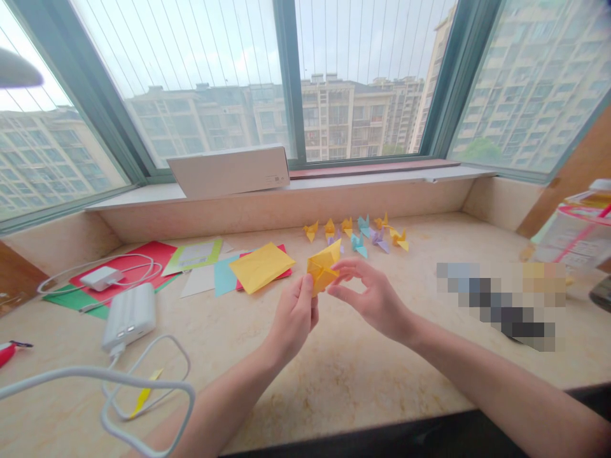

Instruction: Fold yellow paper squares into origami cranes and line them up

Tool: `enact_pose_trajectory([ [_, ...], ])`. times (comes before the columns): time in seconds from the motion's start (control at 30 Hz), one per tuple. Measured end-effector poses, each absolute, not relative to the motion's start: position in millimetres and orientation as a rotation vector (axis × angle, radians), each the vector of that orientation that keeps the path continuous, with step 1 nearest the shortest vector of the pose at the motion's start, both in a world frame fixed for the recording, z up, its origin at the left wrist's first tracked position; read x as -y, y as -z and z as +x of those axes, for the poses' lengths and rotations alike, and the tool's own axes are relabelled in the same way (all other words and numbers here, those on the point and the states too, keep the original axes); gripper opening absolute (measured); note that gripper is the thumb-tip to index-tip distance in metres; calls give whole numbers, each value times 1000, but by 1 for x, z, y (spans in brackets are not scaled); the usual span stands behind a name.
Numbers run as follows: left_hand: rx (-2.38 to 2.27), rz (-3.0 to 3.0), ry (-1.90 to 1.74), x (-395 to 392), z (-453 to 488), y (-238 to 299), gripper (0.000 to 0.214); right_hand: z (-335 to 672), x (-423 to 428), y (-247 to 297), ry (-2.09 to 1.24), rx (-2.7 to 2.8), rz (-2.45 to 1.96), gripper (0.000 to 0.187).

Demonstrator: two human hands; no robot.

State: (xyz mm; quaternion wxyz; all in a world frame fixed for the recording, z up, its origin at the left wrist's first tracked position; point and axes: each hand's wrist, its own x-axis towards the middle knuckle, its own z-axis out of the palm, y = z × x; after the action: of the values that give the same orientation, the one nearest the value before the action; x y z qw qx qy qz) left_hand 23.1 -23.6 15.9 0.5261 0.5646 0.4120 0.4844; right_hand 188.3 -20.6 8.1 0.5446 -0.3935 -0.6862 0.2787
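A small piece of folded yellow origami paper [321, 268] is held up above the counter, its top point tilted to the right. My left hand [296, 308] pinches it from the lower left, thumb on the near face and fingers curled behind. At its right side, my right hand [372, 296] has bent fingers and thumb closing on the edge of a flap; the exact contact is partly hidden. Behind the paper stand several finished paper cranes [380, 239] in yellow, blue and purple. A stack of yellow square sheets [262, 267] lies to the left, on top of red paper.
Left of me lie a white power bank [130, 316] with looping cables, a white charger [101, 278], and red [143, 257] and green sheets. A long white box [229, 173] rests on the window sill. At right are a plastic cup [573, 232] and a blurred-out patch.
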Motion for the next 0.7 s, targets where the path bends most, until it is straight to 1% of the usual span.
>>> enact_pose_trajectory([
  [0.13,-933,1331,-1105,25,23,-18,49,191,16,-6,-593,1684,-917,19],
  [0.3,-941,1377,-1103,24,24,-14,49,190,18,-8,-628,1646,-983,11],
  [0.7,-989,1591,-1033,26,22,-9,45,190,18,-13,-761,1560,-1017,16],
])
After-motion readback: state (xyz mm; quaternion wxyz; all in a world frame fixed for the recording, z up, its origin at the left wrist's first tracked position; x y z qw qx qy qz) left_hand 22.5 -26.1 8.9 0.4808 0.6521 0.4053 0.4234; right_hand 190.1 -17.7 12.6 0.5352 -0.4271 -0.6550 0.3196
